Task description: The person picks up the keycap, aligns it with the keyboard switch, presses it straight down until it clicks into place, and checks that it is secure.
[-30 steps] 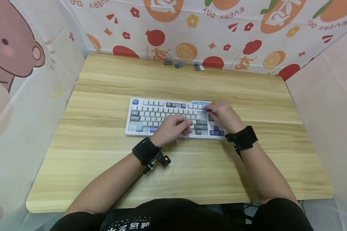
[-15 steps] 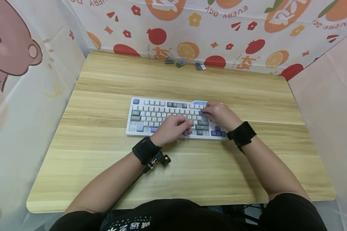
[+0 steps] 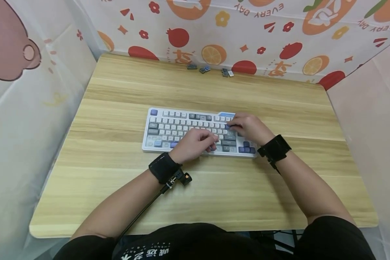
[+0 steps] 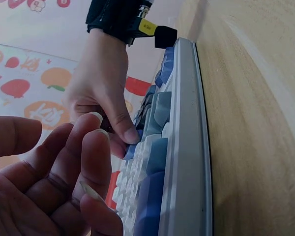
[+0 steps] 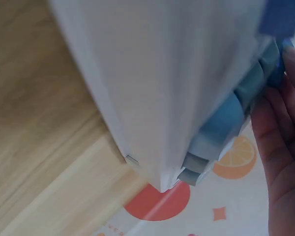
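Observation:
A white keyboard [image 3: 195,122] with white, grey and blue-purple keycaps lies in the middle of the wooden table. My right hand [image 3: 251,128] is over its right part, thumb and fingertips pinching a blue-purple keycap [image 3: 227,126] at the key rows. In the left wrist view that blue keycap [image 4: 131,150] shows under the right thumb; the right wrist view shows a blue keycap [image 5: 277,73] by the fingertips. Loosely curled, my left hand [image 3: 194,145] hovers at the keyboard's front edge and holds nothing. Its fingers [image 4: 96,157] hide some lower keys.
Several loose keycaps [image 3: 192,67] in dark grey, blue and white lie along the table's back edge by the printed cloth [image 3: 243,34]. Both wrists carry black straps [image 3: 165,168], and a cable runs along the left forearm. The wooden table [image 3: 123,202] extends around the keyboard.
My right hand has shifted slightly left with the blue-purple keycap, from the right-hand key column onto the key rows. The left hand stays in place. The head view has tilted a little.

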A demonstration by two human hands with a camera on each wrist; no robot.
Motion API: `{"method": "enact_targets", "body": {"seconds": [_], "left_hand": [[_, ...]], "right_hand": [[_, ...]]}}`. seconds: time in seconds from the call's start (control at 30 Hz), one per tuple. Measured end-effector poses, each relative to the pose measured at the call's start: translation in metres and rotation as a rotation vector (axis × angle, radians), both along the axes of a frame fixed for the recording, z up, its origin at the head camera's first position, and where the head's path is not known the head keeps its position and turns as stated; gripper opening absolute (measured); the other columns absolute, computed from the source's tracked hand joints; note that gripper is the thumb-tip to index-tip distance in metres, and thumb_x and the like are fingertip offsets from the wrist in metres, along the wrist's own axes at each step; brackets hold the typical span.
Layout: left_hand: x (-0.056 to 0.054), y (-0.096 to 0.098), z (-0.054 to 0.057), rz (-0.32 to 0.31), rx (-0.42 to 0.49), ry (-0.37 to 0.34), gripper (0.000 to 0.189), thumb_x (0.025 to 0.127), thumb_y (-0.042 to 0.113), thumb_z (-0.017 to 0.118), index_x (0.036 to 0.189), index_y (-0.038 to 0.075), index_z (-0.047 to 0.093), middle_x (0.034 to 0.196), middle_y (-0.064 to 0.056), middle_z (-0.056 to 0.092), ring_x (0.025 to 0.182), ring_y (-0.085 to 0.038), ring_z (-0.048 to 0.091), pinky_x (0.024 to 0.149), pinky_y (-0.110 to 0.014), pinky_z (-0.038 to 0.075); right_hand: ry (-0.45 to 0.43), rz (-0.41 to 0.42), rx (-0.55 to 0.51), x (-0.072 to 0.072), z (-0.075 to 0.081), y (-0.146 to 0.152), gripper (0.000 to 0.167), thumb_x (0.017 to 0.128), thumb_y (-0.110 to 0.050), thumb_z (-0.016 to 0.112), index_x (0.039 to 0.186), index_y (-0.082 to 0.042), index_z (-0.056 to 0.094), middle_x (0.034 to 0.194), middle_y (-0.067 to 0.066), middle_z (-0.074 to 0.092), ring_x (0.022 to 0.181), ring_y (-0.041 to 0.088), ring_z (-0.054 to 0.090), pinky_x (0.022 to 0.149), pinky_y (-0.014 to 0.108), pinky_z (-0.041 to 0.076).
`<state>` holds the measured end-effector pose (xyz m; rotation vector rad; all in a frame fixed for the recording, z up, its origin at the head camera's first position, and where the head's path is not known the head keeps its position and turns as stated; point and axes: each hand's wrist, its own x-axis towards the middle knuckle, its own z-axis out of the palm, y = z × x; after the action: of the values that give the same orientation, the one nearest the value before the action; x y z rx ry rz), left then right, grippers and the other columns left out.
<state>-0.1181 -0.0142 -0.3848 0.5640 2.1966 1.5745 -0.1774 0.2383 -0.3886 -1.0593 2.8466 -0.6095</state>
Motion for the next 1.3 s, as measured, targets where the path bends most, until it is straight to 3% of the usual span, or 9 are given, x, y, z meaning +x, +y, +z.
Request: {"method": "enact_targets", "body": {"seconds": [0.37, 0.57, 0.73, 0.83, 0.93, 1.03, 1.1, 1.3], "left_hand": [[-0.002, 0.009, -0.003, -0.012, -0.009, -0.013, 0.030, 0.100, 0.026, 0.054, 0.094, 0.005, 0.075, 0.083, -0.008, 0.073, 0.072, -0.020, 0.066, 0.058, -0.028, 0.045], [0.000, 0.010, -0.004, -0.020, -0.024, -0.020, 0.030, 0.099, 0.028, 0.055, 0.093, 0.006, 0.075, 0.082, -0.008, 0.073, 0.070, -0.021, 0.063, 0.054, -0.026, 0.042], [0.001, 0.011, -0.003, -0.013, -0.050, 0.014, 0.031, 0.099, 0.031, 0.056, 0.089, 0.008, 0.075, 0.078, -0.007, 0.071, 0.061, -0.019, 0.057, 0.051, -0.027, 0.038], [0.002, 0.011, -0.004, -0.006, -0.130, 0.081, 0.030, 0.099, 0.031, 0.057, 0.084, 0.010, 0.073, 0.071, -0.003, 0.066, 0.056, -0.015, 0.051, 0.052, -0.028, 0.038], [0.003, 0.010, -0.008, -0.002, -0.279, 0.200, 0.023, 0.096, 0.029, 0.061, 0.082, 0.014, 0.072, 0.068, 0.003, 0.061, 0.057, -0.012, 0.051, 0.055, -0.027, 0.040], [0.004, 0.011, -0.011, -0.007, -0.424, 0.335, 0.014, 0.092, 0.027, 0.066, 0.085, 0.017, 0.073, 0.073, 0.006, 0.064, 0.065, -0.010, 0.057, 0.059, -0.029, 0.045], [0.005, 0.012, -0.013, -0.011, -0.476, 0.390, 0.010, 0.089, 0.027, 0.069, 0.089, 0.018, 0.074, 0.080, 0.006, 0.068, 0.071, -0.011, 0.060, 0.063, -0.031, 0.048], [0.011, 0.014, -0.015, -0.053, -0.532, 0.412, 0.018, 0.086, 0.024, 0.073, 0.102, 0.018, 0.069, 0.090, 0.003, 0.070, 0.082, -0.014, 0.065, 0.068, -0.037, 0.051]], "right_hand": [[0.055, 0.061, 0.120, -0.006, 0.001, -0.009, 0.015, 0.084, -0.003, 0.076, 0.098, -0.007, 0.078, 0.090, 0.003, 0.068, 0.084, 0.012, 0.064, 0.074, 0.027, 0.056], [0.006, 0.059, 0.185, -0.007, 0.008, -0.015, 0.009, 0.086, -0.004, 0.074, 0.094, -0.007, 0.078, 0.086, 0.003, 0.067, 0.078, 0.012, 0.060, 0.071, 0.027, 0.054], [-0.030, 0.045, 0.226, -0.011, 0.013, -0.020, 0.008, 0.088, -0.004, 0.072, 0.091, -0.008, 0.077, 0.087, 0.004, 0.068, 0.078, 0.012, 0.060, 0.073, 0.029, 0.055], [-0.061, 0.036, 0.227, -0.013, 0.014, -0.022, 0.009, 0.087, -0.004, 0.073, 0.093, -0.009, 0.078, 0.089, 0.004, 0.070, 0.081, 0.013, 0.063, 0.075, 0.030, 0.056], [-0.148, -0.006, 0.206, -0.018, 0.015, -0.026, 0.010, 0.085, -0.004, 0.075, 0.092, -0.010, 0.079, 0.090, 0.003, 0.072, 0.083, 0.013, 0.064, 0.076, 0.031, 0.056], [-0.260, -0.077, 0.176, -0.023, 0.017, -0.027, 0.011, 0.083, -0.003, 0.076, 0.088, -0.012, 0.079, 0.090, 0.001, 0.072, 0.082, 0.013, 0.062, 0.076, 0.032, 0.055], [-0.314, -0.102, 0.157, -0.027, 0.018, -0.027, 0.011, 0.081, -0.004, 0.077, 0.085, -0.014, 0.078, 0.089, 0.000, 0.072, 0.081, 0.013, 0.062, 0.075, 0.032, 0.054], [-0.448, -0.065, 0.091, -0.056, 0.028, -0.017, 0.004, 0.085, -0.015, 0.076, 0.083, -0.017, 0.078, 0.083, -0.002, 0.073, 0.074, 0.014, 0.063, 0.070, 0.031, 0.054]]}}
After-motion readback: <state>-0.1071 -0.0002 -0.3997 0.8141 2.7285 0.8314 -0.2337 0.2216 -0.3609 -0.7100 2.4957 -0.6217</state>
